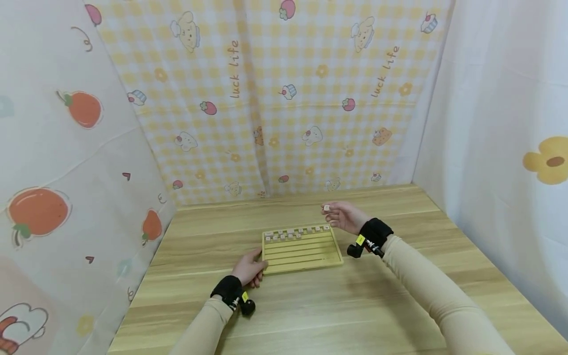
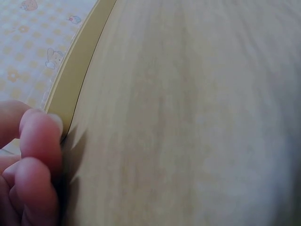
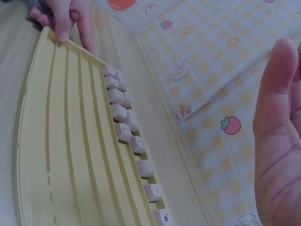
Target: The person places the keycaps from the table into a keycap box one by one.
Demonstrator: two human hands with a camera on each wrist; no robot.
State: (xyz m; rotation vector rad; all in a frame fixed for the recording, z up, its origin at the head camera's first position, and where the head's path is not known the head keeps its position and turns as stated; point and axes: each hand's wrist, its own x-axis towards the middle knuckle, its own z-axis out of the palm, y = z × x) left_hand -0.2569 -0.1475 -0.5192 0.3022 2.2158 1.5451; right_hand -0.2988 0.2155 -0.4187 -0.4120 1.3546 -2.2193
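Observation:
A shallow yellow tray (image 1: 306,260) with several parallel ridges lies on the table. Several pale keycaps (image 3: 123,132) stand in its two far rows; the farthest row runs nearly the full width, the second only across the left part. My left hand (image 1: 248,269) holds the tray's near left corner, thumb on the rim and fingers curled at the outer side. Just above the far right corner, my right hand (image 1: 348,218) pinches a single keycap (image 1: 326,208) between thumb and fingers. In the right wrist view that keycap is out of sight, and only part of the hand shows.
The wood-grain table (image 1: 310,315) extends around the tray. A yellow checked cloth (image 1: 284,123) hangs behind it, with a white printed cloth (image 1: 106,162) on the left and another white cloth (image 1: 492,123) on the right. Each wrist wears a black strap (image 1: 376,232) with a small camera.

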